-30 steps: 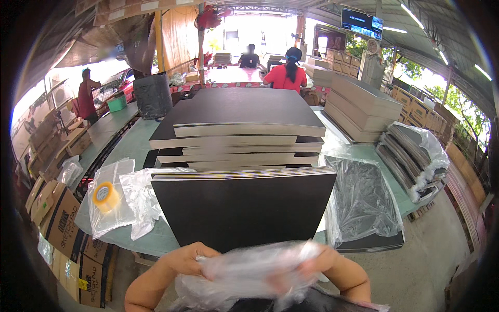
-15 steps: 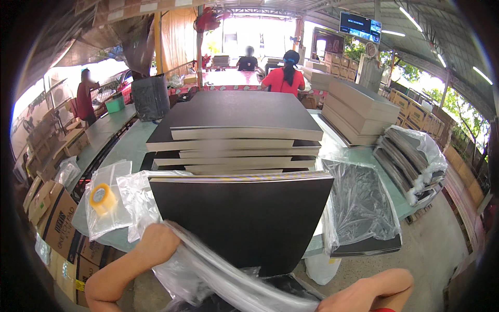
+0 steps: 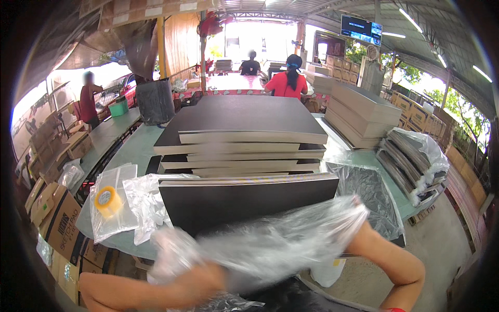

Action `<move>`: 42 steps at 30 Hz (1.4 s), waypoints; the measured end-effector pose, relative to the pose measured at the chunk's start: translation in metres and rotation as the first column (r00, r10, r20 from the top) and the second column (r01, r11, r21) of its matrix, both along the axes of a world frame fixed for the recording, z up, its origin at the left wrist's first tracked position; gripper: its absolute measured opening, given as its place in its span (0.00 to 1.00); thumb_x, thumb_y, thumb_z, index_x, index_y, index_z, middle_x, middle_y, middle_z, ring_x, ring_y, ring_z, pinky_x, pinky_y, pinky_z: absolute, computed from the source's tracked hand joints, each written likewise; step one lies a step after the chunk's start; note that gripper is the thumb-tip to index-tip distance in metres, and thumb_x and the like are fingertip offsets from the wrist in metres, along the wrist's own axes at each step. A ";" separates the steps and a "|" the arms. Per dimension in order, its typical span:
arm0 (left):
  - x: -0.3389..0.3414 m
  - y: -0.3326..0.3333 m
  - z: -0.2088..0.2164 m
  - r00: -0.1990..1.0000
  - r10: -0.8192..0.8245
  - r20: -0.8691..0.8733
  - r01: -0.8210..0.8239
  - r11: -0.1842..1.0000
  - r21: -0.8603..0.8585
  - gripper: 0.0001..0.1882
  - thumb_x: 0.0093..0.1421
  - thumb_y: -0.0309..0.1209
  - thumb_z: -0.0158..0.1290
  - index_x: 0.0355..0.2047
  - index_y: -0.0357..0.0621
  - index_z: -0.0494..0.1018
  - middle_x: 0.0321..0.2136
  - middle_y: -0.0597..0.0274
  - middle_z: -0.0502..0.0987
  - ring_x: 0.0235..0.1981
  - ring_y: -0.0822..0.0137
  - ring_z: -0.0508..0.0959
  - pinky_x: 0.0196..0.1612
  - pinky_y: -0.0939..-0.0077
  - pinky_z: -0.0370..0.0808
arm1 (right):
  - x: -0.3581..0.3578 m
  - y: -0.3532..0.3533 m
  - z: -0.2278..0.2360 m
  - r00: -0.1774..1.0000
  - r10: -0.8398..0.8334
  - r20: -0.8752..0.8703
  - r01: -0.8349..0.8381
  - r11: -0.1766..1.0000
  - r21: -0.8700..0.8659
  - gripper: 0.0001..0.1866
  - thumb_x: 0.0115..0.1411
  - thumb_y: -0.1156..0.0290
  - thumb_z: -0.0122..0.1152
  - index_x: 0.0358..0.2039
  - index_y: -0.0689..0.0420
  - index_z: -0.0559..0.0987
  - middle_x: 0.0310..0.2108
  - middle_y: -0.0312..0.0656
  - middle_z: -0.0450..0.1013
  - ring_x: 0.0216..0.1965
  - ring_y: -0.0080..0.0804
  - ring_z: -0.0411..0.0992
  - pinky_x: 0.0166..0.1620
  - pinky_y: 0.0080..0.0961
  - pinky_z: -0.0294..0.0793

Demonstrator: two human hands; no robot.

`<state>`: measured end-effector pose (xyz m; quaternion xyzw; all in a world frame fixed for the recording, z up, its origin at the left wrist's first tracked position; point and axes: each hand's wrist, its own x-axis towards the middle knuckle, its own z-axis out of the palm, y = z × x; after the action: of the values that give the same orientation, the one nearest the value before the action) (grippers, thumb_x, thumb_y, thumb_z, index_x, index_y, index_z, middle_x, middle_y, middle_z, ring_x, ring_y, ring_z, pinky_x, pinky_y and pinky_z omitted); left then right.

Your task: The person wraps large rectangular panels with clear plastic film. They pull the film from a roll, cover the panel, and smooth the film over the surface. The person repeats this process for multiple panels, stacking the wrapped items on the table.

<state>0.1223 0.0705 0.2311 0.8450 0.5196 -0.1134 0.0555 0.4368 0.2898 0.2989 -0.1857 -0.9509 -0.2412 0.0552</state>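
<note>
A clear plastic bag (image 3: 280,234) stretches between my two hands, smeared by motion. My left hand (image 3: 205,278) is low in front, closed on the bag's near left part, with its fingers blurred. Higher up, my right hand (image 3: 357,216) grips the bag's right end, partly covered by the film. Just behind the bag stands a thick set of black boards (image 3: 244,203) with pale edges, tilted up against the table edge, its lower part hidden by the plastic. More dark sheeting (image 3: 301,296) and crumpled film lie below my hands.
Behind stands a tall stack of black-covered pads (image 3: 249,117) on the green table (image 3: 132,148). To the left, a yellow tape roll (image 3: 108,202) rests on flat plastic bags. At right are a plastic-wrapped pad (image 3: 364,192), wrapped bundles (image 3: 410,164) and grey board stacks (image 3: 358,114). Several people are farther off.
My right hand has risen from the lower edge up to the boards' right side, pulling the bag up across their front. My left hand has dropped lower and moved right.
</note>
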 end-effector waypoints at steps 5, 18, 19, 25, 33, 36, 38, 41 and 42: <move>0.016 0.003 0.024 0.970 0.092 0.227 -0.029 0.963 -0.266 0.07 0.45 0.32 0.46 0.23 0.44 0.70 0.20 0.56 0.73 0.25 0.61 0.74 0.24 0.71 0.71 | 0.028 0.028 -0.044 0.977 -0.212 0.027 0.213 0.971 -0.109 0.15 0.50 0.60 0.44 0.33 0.55 0.72 0.35 0.42 0.68 0.40 0.37 0.63 0.48 0.37 0.58; -0.102 -0.036 0.036 -0.357 0.221 0.907 -0.812 0.406 -0.419 0.07 0.38 0.22 0.55 0.18 0.38 0.67 0.15 0.59 0.71 0.12 0.72 0.69 0.16 0.80 0.68 | -0.022 -0.003 -0.013 0.807 -0.294 -0.513 0.054 0.901 -0.431 0.18 0.32 0.76 0.60 0.29 0.55 0.72 0.27 0.42 0.70 0.31 0.39 0.69 0.32 0.32 0.68; -0.121 -0.040 0.031 -0.009 0.263 0.965 -0.981 0.187 -0.060 0.09 0.41 0.22 0.54 0.22 0.39 0.64 0.13 0.62 0.68 0.12 0.70 0.68 0.17 0.77 0.65 | -0.038 -0.021 -0.026 0.946 -0.077 -0.315 -0.084 0.880 -0.467 0.19 0.33 0.74 0.60 0.32 0.55 0.73 0.31 0.44 0.71 0.36 0.42 0.69 0.36 0.33 0.69; -0.091 0.007 0.051 0.733 0.240 0.637 -0.674 0.124 0.728 0.23 0.44 0.15 0.47 0.42 0.46 0.64 0.26 0.54 0.66 0.23 0.56 0.69 0.29 0.70 0.67 | -0.047 0.008 0.003 0.722 -0.039 -0.691 -0.038 0.995 -0.095 0.26 0.37 0.85 0.47 0.41 0.59 0.67 0.43 0.49 0.62 0.48 0.48 0.58 0.50 0.39 0.56; -0.044 -0.008 0.042 0.712 0.402 0.576 -0.695 0.285 0.660 0.40 0.34 0.12 0.46 0.52 0.56 0.59 0.34 0.57 0.65 0.25 0.60 0.71 0.26 0.73 0.70 | -0.013 0.005 -0.025 0.650 -0.116 -0.751 0.192 0.981 0.014 0.31 0.41 0.87 0.43 0.50 0.52 0.64 0.54 0.48 0.49 0.55 0.42 0.49 0.52 0.30 0.54; -0.041 -0.021 0.036 0.808 0.210 0.551 -0.586 0.180 0.790 0.31 0.32 0.14 0.49 0.42 0.47 0.70 0.32 0.57 0.69 0.25 0.64 0.72 0.27 0.78 0.70 | 0.015 0.001 -0.030 0.570 -0.091 -0.817 0.023 0.995 -0.095 0.20 0.42 0.79 0.53 0.39 0.54 0.74 0.38 0.46 0.64 0.41 0.38 0.63 0.40 0.25 0.63; -0.050 -0.022 0.055 0.760 0.078 0.645 -0.630 0.331 0.702 0.28 0.33 0.14 0.49 0.39 0.46 0.72 0.27 0.58 0.70 0.25 0.67 0.72 0.25 0.80 0.69 | 0.030 0.004 -0.018 0.430 -0.099 -0.898 -0.199 0.959 -0.201 0.10 0.37 0.76 0.59 0.25 0.59 0.78 0.24 0.41 0.69 0.28 0.31 0.68 0.28 0.20 0.64; -0.065 -0.028 0.074 0.220 -0.009 0.976 -0.744 0.645 0.173 0.22 0.33 0.18 0.53 0.34 0.41 0.74 0.18 0.62 0.72 0.24 0.72 0.73 0.25 0.84 0.68 | 0.057 0.017 0.001 0.485 -0.519 -0.704 -0.661 0.310 -0.684 0.15 0.31 0.71 0.66 0.22 0.64 0.76 0.23 0.41 0.70 0.25 0.27 0.69 0.25 0.17 0.63; -0.075 -0.031 0.077 -0.024 0.047 0.999 -0.658 0.751 -0.051 0.22 0.32 0.19 0.55 0.33 0.41 0.74 0.18 0.62 0.72 0.24 0.72 0.73 0.25 0.85 0.68 | 0.065 0.029 -0.006 0.565 -0.540 -0.624 -0.696 0.094 -0.712 0.24 0.27 0.64 0.71 0.24 0.66 0.74 0.24 0.40 0.71 0.20 0.24 0.69 0.22 0.16 0.64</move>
<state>0.0471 0.0391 0.3079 0.5066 0.5576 0.6206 0.2173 0.5019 0.3185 0.2933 -0.1914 -0.6981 0.5870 0.3625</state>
